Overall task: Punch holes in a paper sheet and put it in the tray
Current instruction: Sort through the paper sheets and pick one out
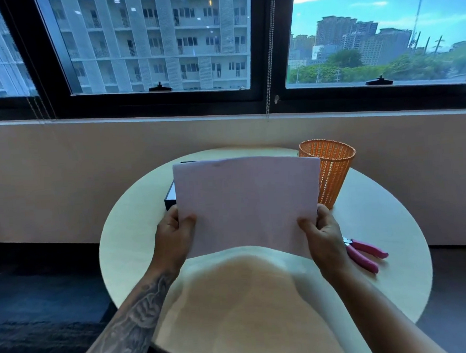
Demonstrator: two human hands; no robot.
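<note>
A pale paper sheet (247, 202) is held upright above the round table, facing me. My left hand (174, 234) grips its lower left edge, thumb on the front. My right hand (322, 231) grips the lower right edge the same way. Behind the sheet, a dark tray (170, 198) with a pale inside shows only at its left corner; the rest is hidden by the paper. A pink-handled hole punch (364, 253) lies on the table just right of my right hand.
An orange mesh cup (331, 167) stands at the table's back right. The round light table (126, 237) sits against a beige wall under a window. Dark floor surrounds it.
</note>
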